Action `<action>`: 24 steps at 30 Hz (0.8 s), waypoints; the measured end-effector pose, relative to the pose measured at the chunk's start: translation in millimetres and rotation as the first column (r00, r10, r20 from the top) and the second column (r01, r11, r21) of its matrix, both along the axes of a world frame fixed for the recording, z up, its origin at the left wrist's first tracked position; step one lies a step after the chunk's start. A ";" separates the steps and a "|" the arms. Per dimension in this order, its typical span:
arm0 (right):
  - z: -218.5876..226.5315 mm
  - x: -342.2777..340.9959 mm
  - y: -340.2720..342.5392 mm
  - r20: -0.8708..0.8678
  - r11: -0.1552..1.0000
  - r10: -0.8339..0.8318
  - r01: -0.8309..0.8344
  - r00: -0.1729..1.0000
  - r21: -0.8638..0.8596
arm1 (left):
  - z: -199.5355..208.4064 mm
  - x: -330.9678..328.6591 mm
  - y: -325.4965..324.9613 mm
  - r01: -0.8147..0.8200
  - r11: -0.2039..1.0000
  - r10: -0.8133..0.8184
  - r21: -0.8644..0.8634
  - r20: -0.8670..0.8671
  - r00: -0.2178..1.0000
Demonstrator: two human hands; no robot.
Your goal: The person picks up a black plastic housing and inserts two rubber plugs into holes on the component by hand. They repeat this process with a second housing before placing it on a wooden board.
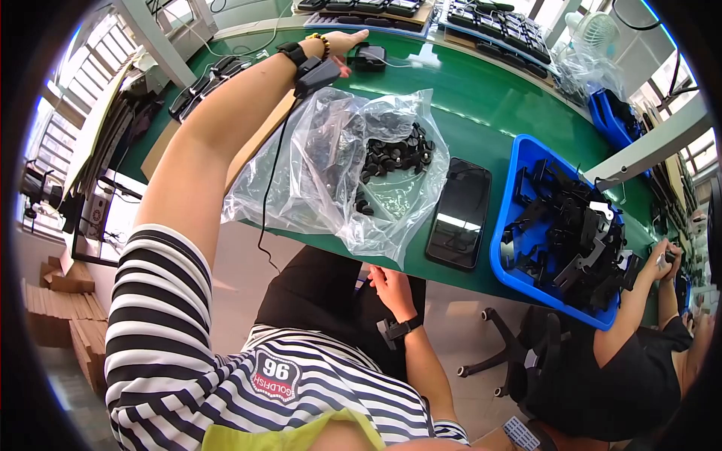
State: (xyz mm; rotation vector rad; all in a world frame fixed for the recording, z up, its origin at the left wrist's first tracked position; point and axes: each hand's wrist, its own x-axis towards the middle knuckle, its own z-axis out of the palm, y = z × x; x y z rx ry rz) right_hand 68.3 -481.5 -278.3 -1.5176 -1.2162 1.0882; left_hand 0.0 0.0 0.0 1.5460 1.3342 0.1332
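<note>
Looking down in the head view, you find the left hand (340,45) at twelve o'clock on the green table (481,124), thumb spread wide from the fingers, just beside a small black box (370,59) with a white cable; whether they touch, I cannot tell. The right hand (389,290) lies at six o'clock, below the table edge, loosely curled; what it holds, if anything, is not clear. To handle the box well, I would grip its body rather than its cable, and keep the black cord (279,146) from the left wrist clear of the plastic bag (297,184) near the centre, whose round black parts (391,156) look easy to spill. The phone (460,214) and blue tray (496,248) sit at three o'clock, well away from the left hand. As for writing, a red-and-white shirt patch (276,376) at seven o'clock carries legible letters and numerals; the phone's dark screen shows no text I can make out.
</note>
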 end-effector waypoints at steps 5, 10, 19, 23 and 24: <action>3.2 11.2 17.9 0.022 0.999 0.002 -0.003 1.000 0.051 | 30.0 -67.5 11.1 -0.066 0.967 0.040 0.244 0.109 0.993; 1.1 15.8 14.5 0.028 0.998 -0.008 0.006 1.000 0.061 | 75.8 -182.3 -7.2 -0.010 0.889 -0.033 0.457 0.087 0.996; 7.2 10.7 20.6 0.077 0.998 0.047 -0.049 0.996 0.030 | 38.6 -355.7 -31.0 0.133 0.754 0.251 0.644 -0.469 0.846; 8.7 8.9 17.3 0.085 0.999 0.034 -0.037 0.996 0.032 | -0.6 -360.6 -36.5 0.122 0.692 0.253 0.711 -0.397 0.882; 8.8 8.3 17.1 0.088 0.999 0.035 -0.038 0.996 0.032 | -6.5 -361.3 -36.3 0.158 0.660 0.273 0.734 -0.431 0.860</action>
